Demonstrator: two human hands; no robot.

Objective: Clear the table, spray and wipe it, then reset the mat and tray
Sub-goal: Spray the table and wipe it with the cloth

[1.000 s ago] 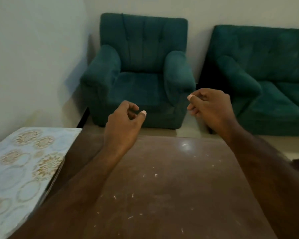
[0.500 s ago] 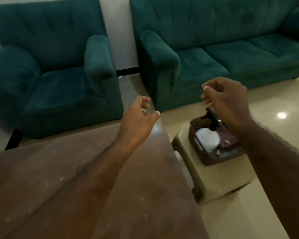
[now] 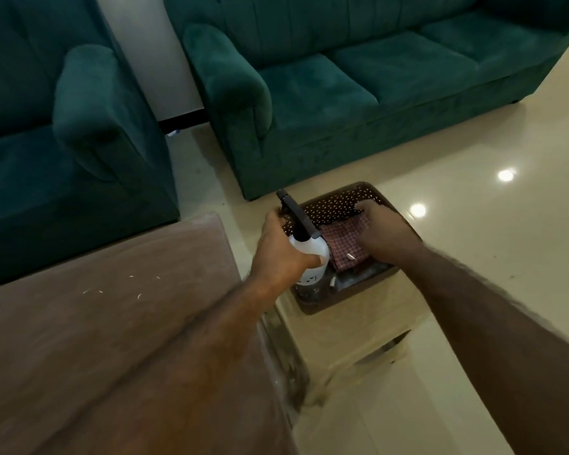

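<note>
both hands are down in the brown perforated basket point(image 3: 337, 205) that sits on a pale stool point(image 3: 349, 336) just off the table's point(image 3: 119, 323) right corner. the left hand point(image 3: 281, 254) is wrapped around the white spray bottle point(image 3: 312, 257), thumb across its shoulder, so the grip looks closed on it. the bottle stands roughly upright, its long axis tipped a little toward the table, the dark trigger head point(image 3: 298, 218) rising above the knuckles and pointing away toward the sofa point(image 3: 342, 87). the right hand point(image 3: 386, 234) lies just beside it, palm down on the red checked cloth point(image 3: 344, 244) with fingers curled at the cloth's far edge — whether it has actually pinched the fabric i cannot tell.

the relation that matters: bottle and cloth sit side by side in the basket, bottle on the table side under the left hand, cloth on the outer side under the right. the tabletop, bare but for pale crumbs point(image 3: 92, 291), lies to the left and nearer the body — so my guess is both things need lifting straight up clear of the basket rim, then swinging left
</note>
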